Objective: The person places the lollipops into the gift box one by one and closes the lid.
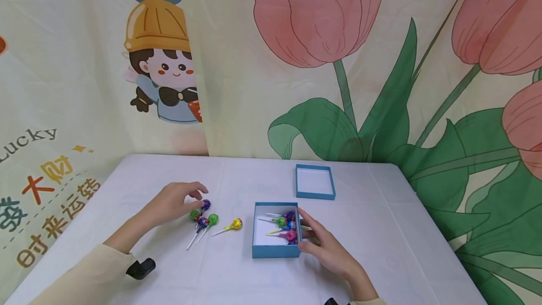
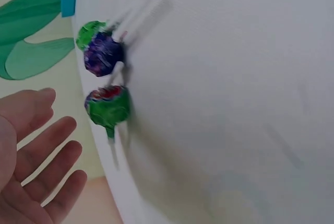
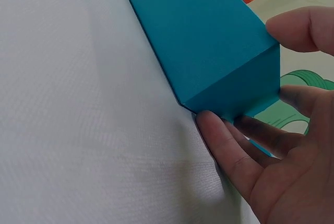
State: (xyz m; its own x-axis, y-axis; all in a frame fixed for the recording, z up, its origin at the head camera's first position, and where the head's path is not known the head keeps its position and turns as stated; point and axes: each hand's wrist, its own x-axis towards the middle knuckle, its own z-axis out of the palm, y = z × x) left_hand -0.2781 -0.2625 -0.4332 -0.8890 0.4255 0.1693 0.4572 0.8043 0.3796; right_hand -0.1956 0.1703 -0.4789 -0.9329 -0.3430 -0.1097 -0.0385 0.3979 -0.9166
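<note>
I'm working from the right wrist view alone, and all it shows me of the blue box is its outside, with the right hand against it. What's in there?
Observer: Several wrapped lollipops lie inside the box, their heads gathered along its right wall.
Operator: Good. And is the left hand holding anything?
Observer: No, the left wrist view shows its fingers spread and empty, beside the loose lollipops.

Beside the left hand [image 1: 174,204], the way is blocked by bunched lollipops [image 1: 213,219]. Toward the right hand [image 1: 329,246], room is left behind the yellow lollipop [image 1: 236,224], then stopped by the box [image 1: 276,252].
</note>
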